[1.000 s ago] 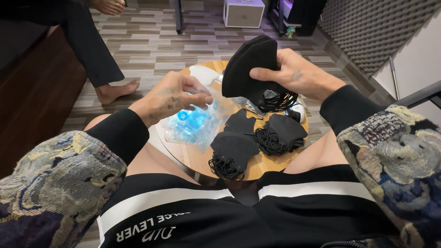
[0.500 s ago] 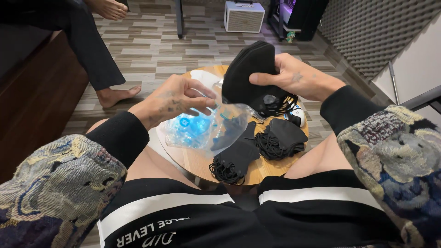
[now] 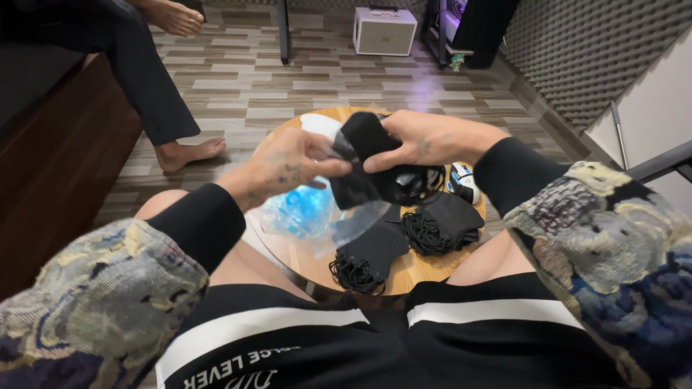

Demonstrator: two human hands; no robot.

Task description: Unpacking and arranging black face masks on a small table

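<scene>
Left hand (image 3: 292,162) has its grip pinched on a clear plastic bag (image 3: 360,220); right hand (image 3: 425,140) is clenched around a black mask stack (image 3: 367,162) held above the round counter (image 3: 303,256). Two more mask piles (image 3: 371,252) lie there.

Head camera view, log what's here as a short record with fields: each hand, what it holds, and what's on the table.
left hand: pinches a clear plastic bag at its mouth
right hand: grips a stack of black face masks, partly at the bag's opening
round wooden table: two more piles of black masks, blue-tinted plastic wrap, a white mouse-like object
background: another person's bare foot on the striped floor
</scene>
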